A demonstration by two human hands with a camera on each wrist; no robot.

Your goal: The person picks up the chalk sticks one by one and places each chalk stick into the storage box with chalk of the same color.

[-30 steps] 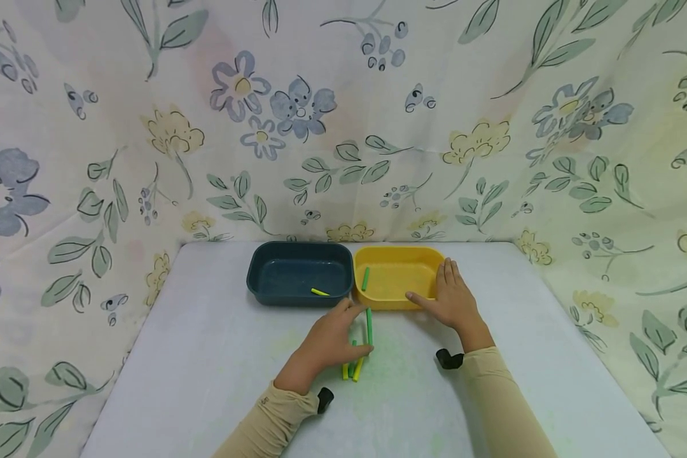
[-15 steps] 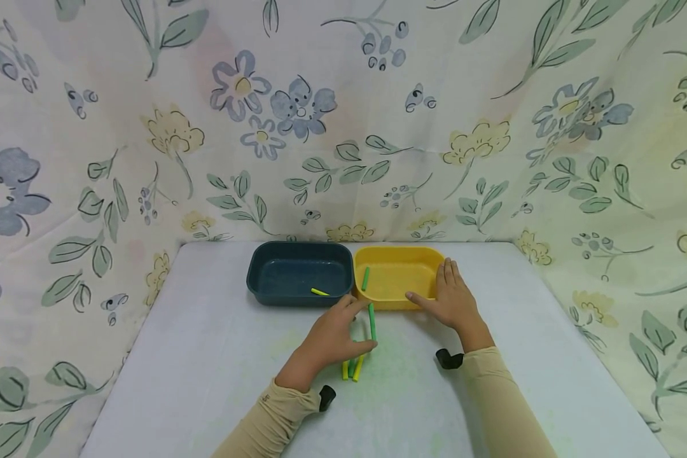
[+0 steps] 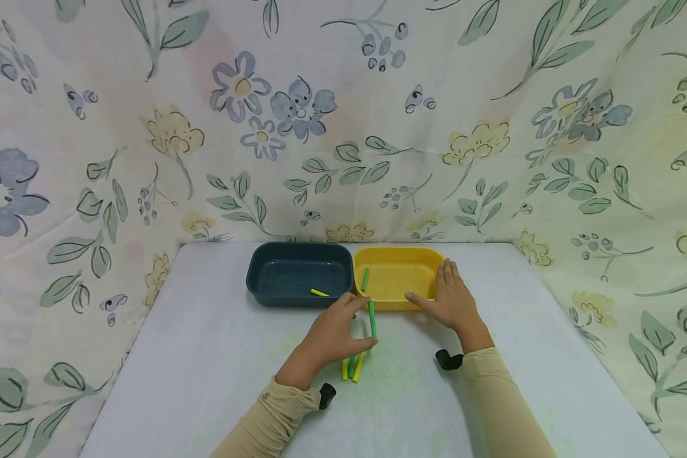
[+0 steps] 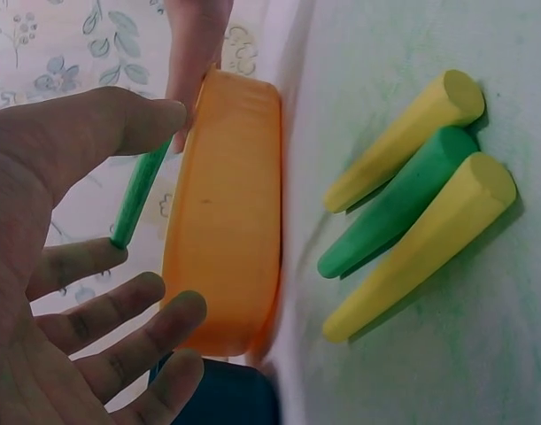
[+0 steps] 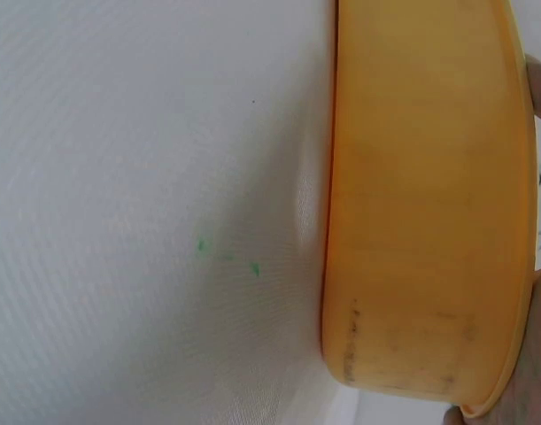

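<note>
My left hand (image 3: pixel 333 334) pinches a green chalk stick (image 3: pixel 372 319) by its two ends, between thumb and forefinger. The other fingers are spread, as the left wrist view shows. Beneath this hand lie two yellow chalk sticks (image 4: pixel 421 248) with a green chalk stick (image 4: pixel 398 204) between them. My right hand (image 3: pixel 452 299) rests on the front right corner of the yellow tray (image 3: pixel 401 305), its fingers straight along the right side and the thumb on the front rim. One green chalk piece (image 3: pixel 366 279) lies inside that tray.
A dark blue tray (image 3: pixel 298 300) stands against the yellow tray's left side, with a yellow chalk piece (image 3: pixel 319 292) in it. Green smears mark the white tabletop (image 3: pixel 412 407). A floral cloth (image 3: pixel 343 127) hangs behind and at both sides.
My left hand has shifted slightly forward and to the right with the green chalk stick still pinched. The right hand and both trays have stayed in place.
</note>
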